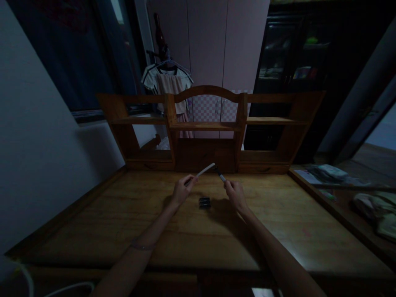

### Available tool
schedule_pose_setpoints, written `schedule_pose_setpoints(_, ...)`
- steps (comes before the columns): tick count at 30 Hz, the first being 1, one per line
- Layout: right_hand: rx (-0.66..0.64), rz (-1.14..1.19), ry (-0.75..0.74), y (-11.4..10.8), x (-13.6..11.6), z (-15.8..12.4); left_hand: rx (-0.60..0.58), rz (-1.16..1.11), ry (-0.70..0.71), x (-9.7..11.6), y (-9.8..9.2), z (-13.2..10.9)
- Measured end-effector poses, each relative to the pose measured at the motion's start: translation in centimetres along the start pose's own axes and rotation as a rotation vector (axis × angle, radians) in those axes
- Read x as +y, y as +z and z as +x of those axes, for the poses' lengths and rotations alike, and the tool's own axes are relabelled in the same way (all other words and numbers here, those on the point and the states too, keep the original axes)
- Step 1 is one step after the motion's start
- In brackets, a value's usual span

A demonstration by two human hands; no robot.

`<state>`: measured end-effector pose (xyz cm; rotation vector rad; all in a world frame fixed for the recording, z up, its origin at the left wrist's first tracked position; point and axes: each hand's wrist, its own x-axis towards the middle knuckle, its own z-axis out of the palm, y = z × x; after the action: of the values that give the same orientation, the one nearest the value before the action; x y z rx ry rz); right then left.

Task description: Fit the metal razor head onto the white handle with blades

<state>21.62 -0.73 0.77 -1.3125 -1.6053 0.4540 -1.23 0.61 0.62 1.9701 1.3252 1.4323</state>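
A slim white stick (206, 169) slants up to the right from my left hand (183, 189), whose fingers are closed round its lower end. My right hand (235, 194) is closed on a pen-like tool (221, 175) with a dark front part and a pale body, tilted up to the left. The tips of the two come close together above the tabletop; whether they touch I cannot tell. Between and below my hands, a few small black pieces (204, 202) lie side by side on the wooden desk (148, 231). The dim light hides their exact kind.
A wooden shelf unit (206, 127) stands along the desk's far edge. The wall (46, 144) borders the left side. On the right, beyond the desk's raised edge, lie papers with a plastic bag (331, 172) and a pale cloth item (375, 208). A white cable (69, 285) shows at lower left.
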Motion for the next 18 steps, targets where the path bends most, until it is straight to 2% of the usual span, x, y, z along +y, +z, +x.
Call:
schedule_pose_setpoints(3, 0.002, 0.011, -0.006, 0.1, 0.0, 0.0, -0.017, -0.013, 0.016, -0.2, 0.1, 0.0)
schedule_pose_setpoints(7, 0.001, 0.013, -0.028, 0.0, -0.1, -0.1, 0.022, -0.025, -0.022, -0.9, 0.3, 0.3)
schedule_pose_setpoints(11, -0.016, -0.002, -0.081, -0.1, -0.2, -0.2, 0.044, -0.148, -0.133, -1.5, 0.1, 0.6)
schedule_pose_setpoints(15, -0.025, -0.045, -0.135, 0.1, 0.0, -0.1, 0.008, -0.327, -0.295, -1.6, 0.0, 0.6)
schedule_pose_setpoints(18, -0.035, -0.041, -0.152, 0.2, 0.4, 0.0, -0.02, -0.415, -0.354, -1.6, 0.0, 0.6)
